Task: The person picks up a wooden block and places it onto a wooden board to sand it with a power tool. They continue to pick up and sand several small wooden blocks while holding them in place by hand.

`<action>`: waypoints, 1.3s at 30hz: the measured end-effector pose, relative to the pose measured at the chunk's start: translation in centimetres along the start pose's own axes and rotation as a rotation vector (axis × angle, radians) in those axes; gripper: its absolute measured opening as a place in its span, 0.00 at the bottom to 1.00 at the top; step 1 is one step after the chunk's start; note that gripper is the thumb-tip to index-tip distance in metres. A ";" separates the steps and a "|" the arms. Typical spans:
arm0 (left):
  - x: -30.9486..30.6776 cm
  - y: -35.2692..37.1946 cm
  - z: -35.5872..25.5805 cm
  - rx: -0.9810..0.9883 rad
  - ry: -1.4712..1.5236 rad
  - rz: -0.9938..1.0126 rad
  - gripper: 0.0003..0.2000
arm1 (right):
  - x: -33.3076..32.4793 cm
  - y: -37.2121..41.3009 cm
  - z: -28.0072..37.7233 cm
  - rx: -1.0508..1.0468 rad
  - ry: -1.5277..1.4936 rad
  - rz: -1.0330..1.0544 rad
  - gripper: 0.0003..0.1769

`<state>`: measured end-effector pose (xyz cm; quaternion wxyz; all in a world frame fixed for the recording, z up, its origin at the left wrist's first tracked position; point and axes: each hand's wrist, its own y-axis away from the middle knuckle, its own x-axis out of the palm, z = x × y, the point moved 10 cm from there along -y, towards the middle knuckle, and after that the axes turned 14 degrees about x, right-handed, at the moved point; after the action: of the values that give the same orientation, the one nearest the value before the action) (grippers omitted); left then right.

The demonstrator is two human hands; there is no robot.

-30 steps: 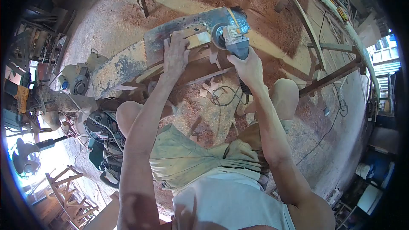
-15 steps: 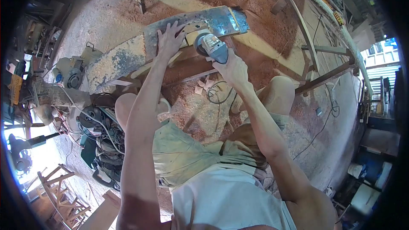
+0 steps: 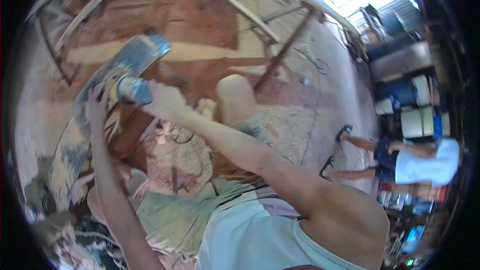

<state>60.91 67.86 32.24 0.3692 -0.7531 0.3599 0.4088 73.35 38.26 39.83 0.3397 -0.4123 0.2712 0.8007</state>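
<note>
A long curved board (image 3: 66, 142), with worn, dark-patched paint and a shiny bluish end, lies slanting across the left side of the view. My left hand (image 3: 96, 106) rests on its near edge, fingers spread and slightly blurred. My right hand (image 3: 167, 102) is wrapped round the body of an angle grinder (image 3: 134, 90). The grinder's head is at the board's middle, just right of my left fingers. Blur hides whether the disc touches the surface.
Reddish sawdust (image 3: 200, 25) covers the floor, with small wood offcuts (image 3: 165, 131) between my legs. Wooden frame rails (image 3: 287, 50) stand ahead. At right is another person (image 3: 425, 162) in a white top, near shelves and a white container (image 3: 417, 122). Clutter lies lower left.
My view has swung right, so the board, grinder and both hands now appear farther left and more tilted. The other person has come into view. Both hands keep their places on board and grinder.
</note>
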 end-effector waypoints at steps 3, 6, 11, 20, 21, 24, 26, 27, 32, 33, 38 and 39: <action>0.1 -0.7 -0.8 0.081 0.123 0.022 0.25 | -0.1 0.9 0.7 -0.046 -0.042 0.015 0.38; -0.2 -0.8 -0.3 0.098 0.171 -0.021 0.25 | 0.1 0.4 0.1 -0.043 -0.044 -0.016 0.38; -4.4 0.4 -5.9 -0.035 0.271 0.020 0.23 | -0.4 0.4 0.3 -0.039 0.030 0.017 0.38; -1.8 -0.2 -3.6 -0.069 0.052 -0.015 0.25 | -0.5 -0.2 1.4 -0.055 0.023 0.022 0.32; -1.4 -0.2 -3.4 -0.081 0.058 0.025 0.26 | -0.6 0.0 1.6 -0.059 0.018 0.016 0.32; -1.6 -0.2 -3.5 -0.068 0.079 -0.016 0.25 | -1.6 0.1 2.0 -0.046 0.010 0.000 0.34; -1.8 0.2 -4.1 -0.087 0.054 -0.026 0.24 | -2.5 0.1 2.0 -0.003 0.013 -0.007 0.37; -1.9 0.2 -4.1 -0.096 0.064 -0.036 0.24 | -2.2 0.1 2.2 -0.017 0.033 -0.007 0.38; -1.7 0.2 -3.6 -0.117 0.086 -0.043 0.24 | -0.8 0.4 1.9 -0.124 0.033 0.001 0.39; -1.3 0.1 -3.3 -0.114 0.086 -0.040 0.24 | -1.2 0.3 1.7 -0.094 0.032 -0.016 0.36; -0.7 0.1 -2.8 -0.121 0.098 -0.031 0.25 | -2.3 -0.4 0.9 0.003 0.037 -0.053 0.31; -0.9 0.3 -3.1 -0.122 0.097 -0.036 0.25 | -2.1 0.1 1.3 -0.019 0.033 -0.038 0.31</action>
<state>61.39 65.31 34.17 0.3119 -0.7995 0.3381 0.3864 73.57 38.45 42.26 0.3465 -0.4338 0.2613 0.7896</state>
